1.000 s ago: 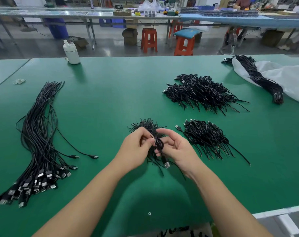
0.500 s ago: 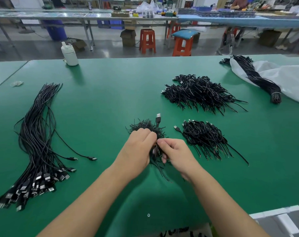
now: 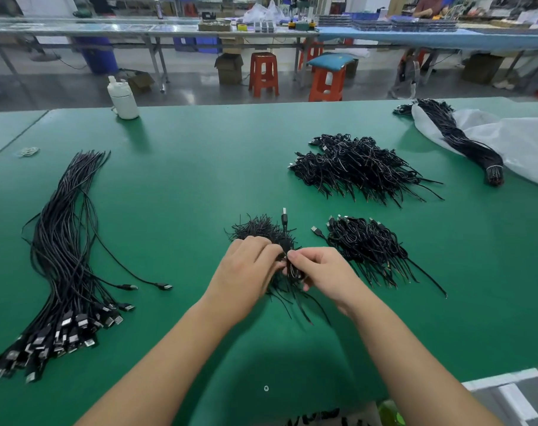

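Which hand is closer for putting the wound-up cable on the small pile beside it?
Right, probably. The right hand pinches the coiled cable, and the small pile lies just to its right; the left hand sits farther away.

Two hands are counted, the left hand (image 3: pixel 246 272) and the right hand (image 3: pixel 320 269). One coiled cable (image 3: pixel 285 222) is held between them.

Five masses of black cable are counted on the green table (image 3: pixel 200 167):
- one long loose bundle (image 3: pixel 61 241)
- one heap of short black strands (image 3: pixel 255 229)
- two heaps of coiled cables, the near heap (image 3: pixel 366 244) and the far heap (image 3: pixel 360 164)
- one tied bundle (image 3: pixel 464 146)

The single cables within each mass cannot be counted. Two plug ends (image 3: pixel 166 285) are counted apart from the long loose bundle.

One white bottle (image 3: pixel 123 99) and one white bag (image 3: pixel 523 142) are counted. Beyond the table, three red stools (image 3: pixel 263 73) are counted.
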A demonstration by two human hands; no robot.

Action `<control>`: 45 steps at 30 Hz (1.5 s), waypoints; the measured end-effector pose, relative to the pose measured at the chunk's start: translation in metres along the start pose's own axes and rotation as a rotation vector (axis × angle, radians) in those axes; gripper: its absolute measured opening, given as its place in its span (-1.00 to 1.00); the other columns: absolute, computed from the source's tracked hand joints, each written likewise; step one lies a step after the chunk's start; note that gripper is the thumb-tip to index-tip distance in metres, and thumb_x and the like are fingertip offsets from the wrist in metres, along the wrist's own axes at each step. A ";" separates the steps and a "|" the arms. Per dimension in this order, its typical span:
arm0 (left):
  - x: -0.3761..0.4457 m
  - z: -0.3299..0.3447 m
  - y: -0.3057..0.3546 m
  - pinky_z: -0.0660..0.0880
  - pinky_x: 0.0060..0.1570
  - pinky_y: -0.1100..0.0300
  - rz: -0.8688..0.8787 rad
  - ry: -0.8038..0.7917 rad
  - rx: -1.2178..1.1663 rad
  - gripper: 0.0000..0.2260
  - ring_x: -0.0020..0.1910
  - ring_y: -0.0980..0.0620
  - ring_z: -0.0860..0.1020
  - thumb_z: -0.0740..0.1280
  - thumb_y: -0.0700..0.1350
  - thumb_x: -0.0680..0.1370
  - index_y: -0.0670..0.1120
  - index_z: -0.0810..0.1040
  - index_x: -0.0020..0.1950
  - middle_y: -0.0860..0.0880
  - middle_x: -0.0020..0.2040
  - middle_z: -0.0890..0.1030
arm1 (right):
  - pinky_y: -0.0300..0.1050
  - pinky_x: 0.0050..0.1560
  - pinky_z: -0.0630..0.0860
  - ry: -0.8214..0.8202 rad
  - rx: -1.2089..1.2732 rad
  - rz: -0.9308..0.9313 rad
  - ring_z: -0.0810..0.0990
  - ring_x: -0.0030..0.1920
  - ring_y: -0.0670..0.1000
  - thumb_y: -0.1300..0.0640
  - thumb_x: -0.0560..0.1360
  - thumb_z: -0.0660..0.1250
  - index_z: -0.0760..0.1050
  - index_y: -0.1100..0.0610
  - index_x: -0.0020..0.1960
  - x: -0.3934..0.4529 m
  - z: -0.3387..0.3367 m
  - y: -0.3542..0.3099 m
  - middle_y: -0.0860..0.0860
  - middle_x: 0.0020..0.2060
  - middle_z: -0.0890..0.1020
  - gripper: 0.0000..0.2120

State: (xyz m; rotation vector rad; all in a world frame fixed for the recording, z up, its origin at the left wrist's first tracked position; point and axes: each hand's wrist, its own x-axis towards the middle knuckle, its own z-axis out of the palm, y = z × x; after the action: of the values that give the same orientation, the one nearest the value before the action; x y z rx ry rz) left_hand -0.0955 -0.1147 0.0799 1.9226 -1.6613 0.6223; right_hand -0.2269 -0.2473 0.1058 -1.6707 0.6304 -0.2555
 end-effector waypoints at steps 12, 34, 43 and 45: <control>-0.081 0.043 -0.077 0.40 -0.03 -0.03 -0.675 -0.256 0.181 -0.85 0.03 -0.15 0.49 0.38 -0.21 0.48 -0.15 0.58 0.04 -0.12 0.04 0.54 | -0.16 -0.30 0.52 0.412 -0.938 0.183 0.59 -0.31 0.09 0.07 0.53 0.28 0.64 0.12 -0.15 0.070 -0.099 0.008 0.07 -0.35 0.65 -0.79; -0.083 0.044 -0.076 0.44 -0.03 -0.01 -0.668 -0.212 0.147 -0.85 0.00 -0.13 0.52 0.39 -0.28 0.42 -0.19 0.62 -0.02 -0.11 0.00 0.57 | -0.17 -0.36 0.40 0.440 -1.174 -0.048 0.54 -0.30 -0.02 -0.14 0.60 0.22 0.54 0.11 0.16 0.096 -0.075 0.014 0.02 -0.04 0.60 -0.65; -0.085 0.036 -0.071 0.40 -0.04 -0.03 -0.652 -0.248 0.252 -0.81 0.02 -0.18 0.50 0.48 -0.25 0.34 -0.10 0.68 -0.08 -0.12 -0.04 0.57 | -0.06 -0.18 0.60 0.207 -1.201 0.036 0.57 -0.22 0.00 0.01 0.66 0.09 0.53 0.11 0.09 0.057 -0.015 0.072 0.01 -0.16 0.64 -0.72; -0.085 0.033 -0.066 0.39 -0.11 -0.01 -0.638 -0.263 0.296 -0.79 -0.06 -0.17 0.49 0.51 -0.22 0.32 -0.06 0.69 -0.06 -0.08 -0.12 0.58 | -0.13 -0.27 0.54 0.240 -1.210 0.035 0.56 -0.26 0.00 0.04 0.66 0.09 0.53 0.10 0.10 0.054 -0.013 0.076 0.00 -0.22 0.63 -0.74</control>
State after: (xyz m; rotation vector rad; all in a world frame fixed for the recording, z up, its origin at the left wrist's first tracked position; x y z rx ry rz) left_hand -0.0415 -0.0650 -0.0054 2.6653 -1.0152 0.3782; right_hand -0.2088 -0.2938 0.0257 -2.7994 1.1116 -0.0196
